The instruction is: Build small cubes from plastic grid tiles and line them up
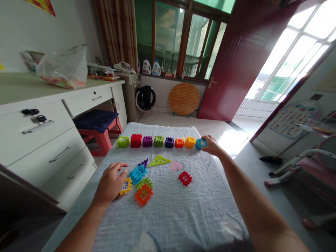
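My right hand [210, 144] is closed on a light blue block [201, 143] at the right end of a row of stacked plastic pieces. In that row stand a red stack [136, 140], a purple one [147, 141], an orange one [179, 142] and a yellow one [190, 142], among others. My left hand [114, 180], fingers apart and curved, rests by a yellow square piece [126, 186], partly covering it. Beside it lie blue pieces [138, 174] and an orange square [144, 194] on a green one. A red square [185, 178] lies alone.
A green triangle [159, 160] and a purple triangle [143, 163] lie mid-table on the pale blue cloth [170, 217]. To the left are a white desk [78, 91] and a stool [97, 120]. A washing machine [132, 94] and a round wooden board [184, 98] stand behind.
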### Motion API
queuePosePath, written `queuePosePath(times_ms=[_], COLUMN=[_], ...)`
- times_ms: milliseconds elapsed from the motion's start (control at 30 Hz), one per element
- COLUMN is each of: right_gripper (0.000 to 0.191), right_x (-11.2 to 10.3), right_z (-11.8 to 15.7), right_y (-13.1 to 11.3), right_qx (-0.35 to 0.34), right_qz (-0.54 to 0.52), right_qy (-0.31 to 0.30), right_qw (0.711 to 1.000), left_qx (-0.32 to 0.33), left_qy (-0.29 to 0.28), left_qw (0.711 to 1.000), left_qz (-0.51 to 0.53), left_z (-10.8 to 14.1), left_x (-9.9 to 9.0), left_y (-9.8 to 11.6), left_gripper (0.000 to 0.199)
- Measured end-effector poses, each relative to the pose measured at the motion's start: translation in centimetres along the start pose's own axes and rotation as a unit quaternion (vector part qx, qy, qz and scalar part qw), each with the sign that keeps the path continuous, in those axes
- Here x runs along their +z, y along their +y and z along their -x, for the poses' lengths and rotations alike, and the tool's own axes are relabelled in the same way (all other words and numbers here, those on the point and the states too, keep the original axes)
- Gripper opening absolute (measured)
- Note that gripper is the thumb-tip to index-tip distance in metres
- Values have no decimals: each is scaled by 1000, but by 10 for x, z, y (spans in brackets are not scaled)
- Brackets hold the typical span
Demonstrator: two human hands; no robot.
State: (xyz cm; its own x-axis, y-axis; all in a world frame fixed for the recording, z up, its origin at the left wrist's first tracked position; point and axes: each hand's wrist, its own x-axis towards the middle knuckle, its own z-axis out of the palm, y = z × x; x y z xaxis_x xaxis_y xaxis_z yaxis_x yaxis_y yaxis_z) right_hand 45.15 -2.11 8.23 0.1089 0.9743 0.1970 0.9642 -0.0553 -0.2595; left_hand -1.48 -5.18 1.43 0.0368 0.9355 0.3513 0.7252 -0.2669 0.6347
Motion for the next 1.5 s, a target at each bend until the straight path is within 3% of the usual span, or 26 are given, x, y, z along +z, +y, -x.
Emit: queuePosePath(times_ms=[133, 367, 733, 867, 967, 1067, 1167, 1333, 1500], right_gripper=[53, 55, 61, 66, 59, 49, 45, 40, 35], right_x=[6, 18, 20, 8, 2, 5, 14, 29, 50], right_z=[-31, -57, -57, -44, -25, 3, 35, 77, 81], right_y=[30, 40, 40, 32, 13, -21, -66, -144, -208], right_qx=[19, -19, -2, 13, 14, -42, -153, -270, -346], right_qz=[13, 17, 21, 10, -26, -70, -84, -74, -63], right_qy=[-22, -59, -70, -16, 52, 63, -11, -167, -176], right_qw=[999, 998, 997, 1000, 998, 995, 985, 946, 919], left_qx=[1, -2, 4, 13, 32, 43, 33, -10, -3], left_qy=[4, 6, 6, 1, -18, -29, -26, -43, -54], left_qw=[1000, 1000, 1000, 999, 995, 985, 973, 963, 975], left_qz=[-8, -12, -20, -43, -91, -163, -229, -265, -214], left_z=[0, -2, -2, -2, 0, 3, 8, 13, 12], left_x=[2, 1, 0, 1, 3, 3, -1, -7, -5], left_y=[-1, -2, -2, -6, -12, -15, -8, 9, 12], left_gripper=[31, 30, 29, 29, 28, 27, 29, 28, 21])
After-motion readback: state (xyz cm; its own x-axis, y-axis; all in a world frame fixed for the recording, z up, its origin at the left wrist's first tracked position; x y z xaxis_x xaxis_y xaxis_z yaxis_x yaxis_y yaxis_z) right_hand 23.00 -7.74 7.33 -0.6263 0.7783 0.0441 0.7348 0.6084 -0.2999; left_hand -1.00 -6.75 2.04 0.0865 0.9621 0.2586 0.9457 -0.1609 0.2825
